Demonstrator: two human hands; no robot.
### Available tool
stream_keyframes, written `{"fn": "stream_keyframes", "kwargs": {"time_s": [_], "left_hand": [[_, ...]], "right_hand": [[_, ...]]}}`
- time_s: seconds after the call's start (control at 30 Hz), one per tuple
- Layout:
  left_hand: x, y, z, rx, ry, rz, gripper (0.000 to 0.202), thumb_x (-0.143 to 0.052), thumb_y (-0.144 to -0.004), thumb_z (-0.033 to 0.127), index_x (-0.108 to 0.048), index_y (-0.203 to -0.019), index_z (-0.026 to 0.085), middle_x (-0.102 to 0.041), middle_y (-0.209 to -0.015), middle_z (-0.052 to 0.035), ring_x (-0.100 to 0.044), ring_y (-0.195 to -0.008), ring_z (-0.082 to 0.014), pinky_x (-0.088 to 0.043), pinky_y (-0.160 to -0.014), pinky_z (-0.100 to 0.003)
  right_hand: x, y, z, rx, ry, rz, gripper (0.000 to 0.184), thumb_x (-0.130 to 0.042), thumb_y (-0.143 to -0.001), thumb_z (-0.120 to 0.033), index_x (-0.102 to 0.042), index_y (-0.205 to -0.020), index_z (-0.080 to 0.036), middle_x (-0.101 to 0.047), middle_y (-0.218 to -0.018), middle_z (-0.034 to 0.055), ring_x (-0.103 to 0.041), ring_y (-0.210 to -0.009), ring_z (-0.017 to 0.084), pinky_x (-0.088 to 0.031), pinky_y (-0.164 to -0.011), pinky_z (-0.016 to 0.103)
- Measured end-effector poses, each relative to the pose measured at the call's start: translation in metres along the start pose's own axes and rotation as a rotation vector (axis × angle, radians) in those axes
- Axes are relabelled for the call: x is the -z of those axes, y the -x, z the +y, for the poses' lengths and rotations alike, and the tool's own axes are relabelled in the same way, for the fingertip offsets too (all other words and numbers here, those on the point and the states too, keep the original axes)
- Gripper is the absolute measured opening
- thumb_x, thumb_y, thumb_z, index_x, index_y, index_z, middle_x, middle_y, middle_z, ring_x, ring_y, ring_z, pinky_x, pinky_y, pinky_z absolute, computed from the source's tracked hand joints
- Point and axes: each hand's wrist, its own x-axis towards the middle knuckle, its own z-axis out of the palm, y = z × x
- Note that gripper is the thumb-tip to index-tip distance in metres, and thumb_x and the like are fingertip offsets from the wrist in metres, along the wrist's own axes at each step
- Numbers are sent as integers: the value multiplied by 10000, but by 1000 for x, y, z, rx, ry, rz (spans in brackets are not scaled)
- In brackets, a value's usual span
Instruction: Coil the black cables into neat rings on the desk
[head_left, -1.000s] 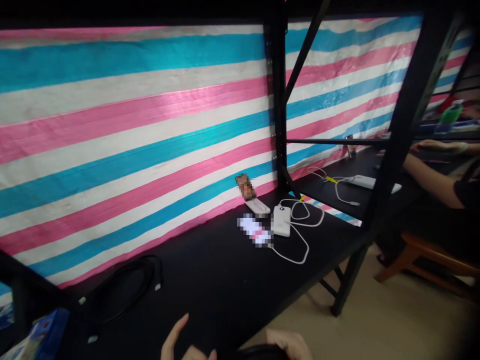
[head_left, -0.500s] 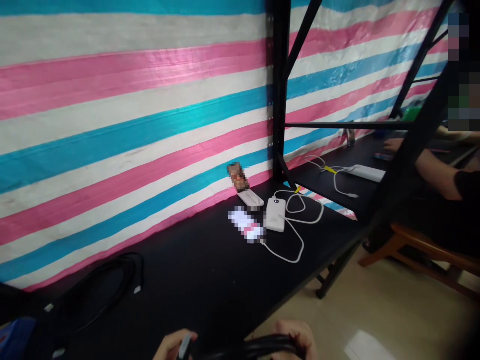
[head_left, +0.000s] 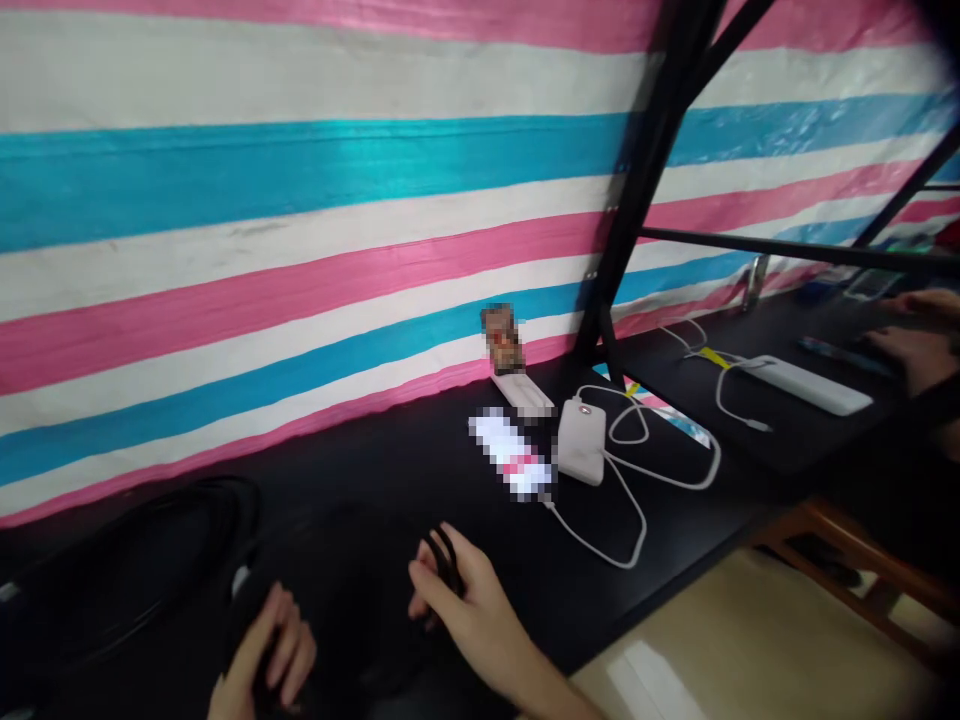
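Observation:
My right hand (head_left: 469,600) rests on the black table (head_left: 390,470), its fingers closed round a bundle of black cable (head_left: 444,562). My left hand (head_left: 264,660) is low at the bottom edge, fingers curled on another part of the same dark cable, which is blurred against the dark tabletop. A larger coil of black cable (head_left: 142,560) lies to the left of both hands.
A white power bank (head_left: 582,440) with a white cord (head_left: 637,500) lies to the right, beside a blurred phone (head_left: 510,455) and a small stand (head_left: 517,385). A striped tarp forms the back wall. Black rack posts (head_left: 637,200) divide the bench; another person's hand (head_left: 911,345) works at the right.
Both my hands have come up from the bottom edge onto the table with the black cable. The view has swung down and left, closer to the tabletop.

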Motion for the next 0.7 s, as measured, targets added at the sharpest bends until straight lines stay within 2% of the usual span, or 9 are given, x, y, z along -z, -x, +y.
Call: {"fn": "stream_keyframes", "kwargs": {"time_s": [0.07, 0.17, 0.23, 0.3, 0.4, 0.5, 0.57, 0.63, 0.7], "left_hand": [[-4, -26, 7, 0, 90, 28, 382, -674, -613, 476, -400, -545, 218, -296, -458, 78, -268, -378, -68, -303, -357, -222], [-4, -60, 6, 12, 22, -33, 385, -711, -577, 493, -469, -594, 194, -440, -503, 57, -443, -462, -94, -389, -447, -224], [1, -78, -4, 54, -122, -138, 415, -686, -573, 549, -556, -685, 171, -569, -583, 4, -567, -580, -161, -475, -589, -289], [10, -92, -15, 30, -232, -153, 518, -672, -570, 563, -603, -883, 156, -654, -799, -65, -621, -790, -235, -489, -758, -377], [31, -106, -26, -222, -400, 8, 676, -629, -620, 548, -509, -1174, 180, -579, -1124, -121, -536, -1059, -279, -438, -884, -439], [55, -116, -23, -473, -681, 118, 575, -536, -714, 525, -513, -1192, 207, -536, -1166, -113, -491, -1087, -283, -418, -894, -459], [73, -123, -20, -508, -957, 181, 505, -482, -762, 497, -545, -1164, 198, -534, -1151, -119, -475, -1078, -305, -401, -887, -486], [89, -129, -21, -468, -1215, 237, 515, -443, -793, 476, -530, -1185, 153, -537, -1122, -145, -475, -1044, -330, -403, -851, -497], [104, -134, -26, -440, -1374, 222, 513, -396, -821, 450, -516, -1195, 119, -550, -1074, -155, -496, -976, -325, -419, -799, -462]], "right_hand": [[0, -35, -5, 65, 143, -121, 174, -562, -806, -348, -513, -858, -190, -574, -715, -5, -588, -647, 126, -469, -522, 205], [9, -83, 4, 65, 355, -237, 68, -529, -804, -233, -499, -853, -196, -594, -660, -21, -582, -555, 100, -457, -466, 175], [15, -108, 15, -41, 416, -257, 135, -474, -821, -221, -472, -955, -203, -593, -611, -36, -565, -435, 98, -408, -354, 157], [19, -125, 25, -129, 413, -255, 243, -455, -823, -238, -431, -1062, -204, -610, -634, -35, -548, -357, 97, -375, -286, 154], [20, -136, 31, -117, 354, -178, 381, -473, -810, -309, -398, -1164, -192, -628, -712, -17, -524, -317, 84, -353, -245, 158], [18, -134, 31, -28, 317, -79, 489, -497, -795, -379, -385, -1226, -175, -631, -763, 0, -507, -322, 73, -349, -245, 161], [17, -131, 32, 34, 309, -32, 521, -521, -788, -392, -398, -1241, -166, -631, -805, 17, -508, -352, 66, -355, -260, 159], [16, -128, 33, 89, 300, 16, 534, -556, -773, -378, -421, -1244, -167, -622, -877, 41, -528, -418, 70, -378, -286, 162], [14, -126, 34, 155, 300, 71, 517, -585, -753, -348, -462, -1223, -172, -600, -973, 73, -592, -582, 118, -428, -329, 175]]}}
